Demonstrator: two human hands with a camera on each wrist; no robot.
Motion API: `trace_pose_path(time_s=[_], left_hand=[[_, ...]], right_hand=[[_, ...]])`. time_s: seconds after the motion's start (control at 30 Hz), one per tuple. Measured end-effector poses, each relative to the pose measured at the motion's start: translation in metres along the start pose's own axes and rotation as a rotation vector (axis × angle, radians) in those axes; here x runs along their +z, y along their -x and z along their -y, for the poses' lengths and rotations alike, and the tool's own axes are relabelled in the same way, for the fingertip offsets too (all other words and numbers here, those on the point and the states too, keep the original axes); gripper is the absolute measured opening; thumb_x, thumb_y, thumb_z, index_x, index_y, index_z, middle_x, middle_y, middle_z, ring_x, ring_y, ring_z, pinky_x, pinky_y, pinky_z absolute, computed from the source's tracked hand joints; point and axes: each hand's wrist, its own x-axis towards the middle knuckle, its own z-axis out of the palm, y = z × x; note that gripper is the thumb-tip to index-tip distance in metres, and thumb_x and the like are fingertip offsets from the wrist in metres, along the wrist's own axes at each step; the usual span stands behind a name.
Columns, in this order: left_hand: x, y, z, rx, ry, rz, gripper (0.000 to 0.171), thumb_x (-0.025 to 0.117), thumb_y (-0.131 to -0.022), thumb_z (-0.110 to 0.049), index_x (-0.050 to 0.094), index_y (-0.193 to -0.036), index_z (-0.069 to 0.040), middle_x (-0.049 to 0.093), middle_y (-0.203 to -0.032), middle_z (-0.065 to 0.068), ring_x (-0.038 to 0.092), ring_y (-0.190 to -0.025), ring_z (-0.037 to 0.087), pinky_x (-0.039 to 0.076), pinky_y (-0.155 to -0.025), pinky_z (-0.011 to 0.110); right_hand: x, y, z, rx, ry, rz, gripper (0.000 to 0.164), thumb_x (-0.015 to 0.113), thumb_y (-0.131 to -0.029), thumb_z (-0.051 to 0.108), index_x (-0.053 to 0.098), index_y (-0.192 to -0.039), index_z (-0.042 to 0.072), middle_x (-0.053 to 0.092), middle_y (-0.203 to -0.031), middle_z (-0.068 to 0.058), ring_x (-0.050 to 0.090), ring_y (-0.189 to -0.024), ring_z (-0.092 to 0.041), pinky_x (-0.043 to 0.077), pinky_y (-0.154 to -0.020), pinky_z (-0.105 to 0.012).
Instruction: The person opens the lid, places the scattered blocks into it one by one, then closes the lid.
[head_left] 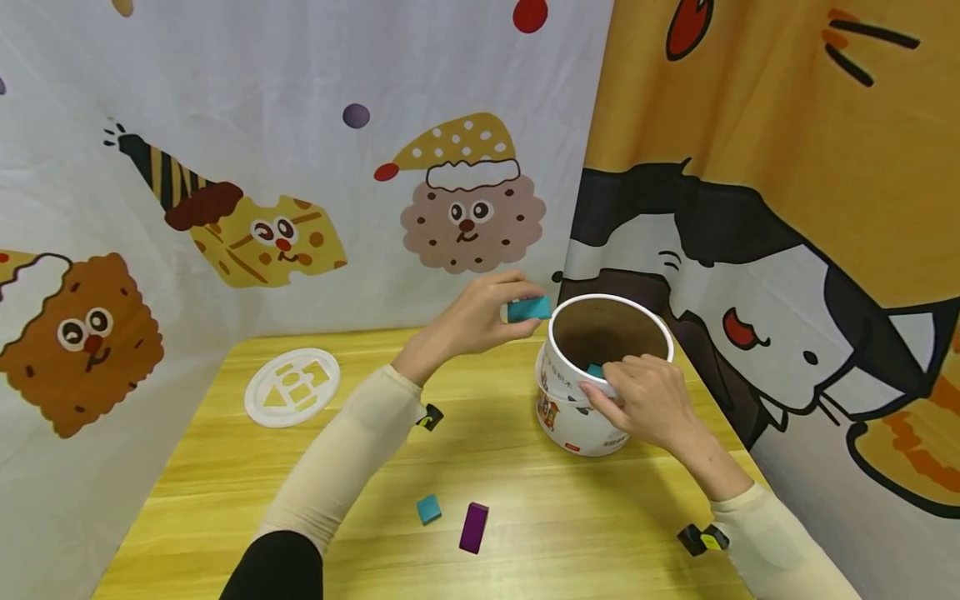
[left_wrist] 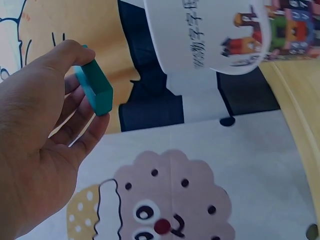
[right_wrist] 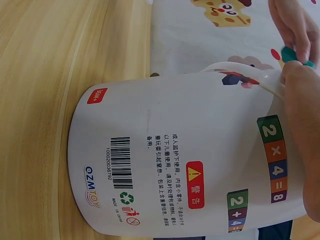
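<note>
My left hand (head_left: 487,315) pinches a teal rectangular block (head_left: 528,309) between thumb and fingers, close to the left of the bucket's rim. In the left wrist view this block (left_wrist: 96,86) stands tilted at the fingertips. My right hand (head_left: 648,396) grips the near rim of a white printed bucket (head_left: 573,421), thumb outside and fingers curled over the edge. Just inside the rim, next to those fingers, a bit of teal (head_left: 595,370) shows; the rest of it is hidden. The bucket stands upright, its handle hanging around the side.
A small teal block (head_left: 429,509) and a purple rectangular block (head_left: 474,527) lie on the wooden table (head_left: 360,550) near the front. At the back left is a round white lid (head_left: 292,387) with shaped cutouts. Printed curtains (head_left: 300,150) hang behind and to the right.
</note>
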Motion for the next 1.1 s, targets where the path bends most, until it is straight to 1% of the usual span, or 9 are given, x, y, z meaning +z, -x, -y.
trace_pose_path(time_s=[0.1,0.27,0.37,0.5,0.7,0.87,0.9,1.0,1.1], left_hand=[[0.005,-0.016,-0.003,0.011,0.013,0.007,0.03,0.082,-0.104,-0.016,0.08,-0.13,-0.002,0.078,-0.123,0.011,0.071,-0.102,0.02,0.065,-0.089,0.038],[0.016,-0.038,-0.009,0.007,0.048,0.049,0.032,0.081,-0.105,-0.016,0.079,-0.134,-0.001,0.077,-0.126,0.012,0.072,-0.106,0.019,0.063,-0.092,0.026],[0.027,-0.048,-0.011,0.009,0.054,0.075,0.032,0.08,-0.105,-0.015,0.078,-0.134,0.0,0.077,-0.127,0.012,0.072,-0.108,0.02,0.06,-0.094,0.021],[0.041,-0.059,-0.013,0.014,0.034,0.108,0.034,0.08,-0.106,-0.016,0.078,-0.135,0.0,0.077,-0.127,0.013,0.072,-0.108,0.02,0.06,-0.095,0.022],[0.058,-0.067,-0.014,-0.008,0.03,0.147,0.037,0.079,-0.108,-0.019,0.076,-0.139,-0.001,0.077,-0.131,0.013,0.074,-0.111,0.019,0.062,-0.099,0.025],[0.062,-0.07,-0.015,-0.012,0.036,0.149,0.039,0.079,-0.108,-0.021,0.075,-0.141,-0.001,0.076,-0.131,0.013,0.074,-0.112,0.019,0.059,-0.1,0.02],[0.062,-0.071,-0.015,-0.013,0.045,0.148,0.041,0.08,-0.108,-0.021,0.074,-0.143,0.0,0.076,-0.131,0.014,0.074,-0.114,0.021,0.06,-0.101,0.022],[0.063,-0.071,-0.016,-0.031,0.034,0.15,0.051,0.081,-0.107,-0.027,0.069,-0.15,-0.002,0.074,-0.138,0.015,0.073,-0.126,0.026,0.059,-0.11,0.03],[0.063,-0.068,-0.015,-0.067,0.011,0.163,0.063,0.081,-0.106,-0.035,0.062,-0.159,-0.006,0.067,-0.156,0.016,0.065,-0.146,0.031,0.053,-0.125,0.041]], right_hand=[[0.0,0.0,0.0,-0.006,-0.001,-0.021,0.064,0.046,-0.116,0.061,0.05,-0.07,0.017,0.036,-0.057,0.007,0.028,-0.052,-0.009,0.015,-0.054,-0.022],[0.001,-0.001,-0.001,-0.021,-0.005,-0.054,0.065,0.046,-0.117,0.061,0.051,-0.07,0.017,0.036,-0.057,0.007,0.026,-0.053,-0.008,0.016,-0.052,-0.022],[0.001,-0.001,-0.002,-0.019,-0.004,-0.047,0.065,0.045,-0.117,0.062,0.052,-0.07,0.017,0.037,-0.057,0.007,0.026,-0.053,-0.007,0.015,-0.054,-0.021],[0.002,0.0,-0.001,-0.025,-0.002,-0.045,0.064,0.046,-0.116,0.061,0.052,-0.07,0.017,0.037,-0.057,0.007,0.027,-0.053,-0.008,0.015,-0.055,-0.021],[0.003,0.0,0.0,-0.034,-0.001,-0.048,0.064,0.046,-0.117,0.059,0.051,-0.07,0.016,0.036,-0.057,0.008,0.027,-0.052,-0.008,0.017,-0.051,-0.022],[0.002,0.0,0.0,-0.027,-0.005,-0.041,0.064,0.045,-0.117,0.06,0.051,-0.07,0.016,0.037,-0.057,0.007,0.029,-0.051,-0.009,0.018,-0.051,-0.023],[0.002,0.0,0.0,-0.025,-0.003,-0.04,0.064,0.045,-0.117,0.06,0.051,-0.07,0.016,0.037,-0.057,0.007,0.029,-0.051,-0.009,0.018,-0.052,-0.022],[0.002,0.0,-0.001,-0.024,-0.005,-0.05,0.064,0.046,-0.117,0.06,0.051,-0.07,0.017,0.038,-0.056,0.006,0.029,-0.051,-0.009,0.019,-0.051,-0.024],[0.003,0.0,-0.001,-0.029,-0.001,-0.062,0.064,0.046,-0.117,0.059,0.052,-0.07,0.017,0.039,-0.056,0.006,0.029,-0.051,-0.009,0.019,-0.05,-0.024]])
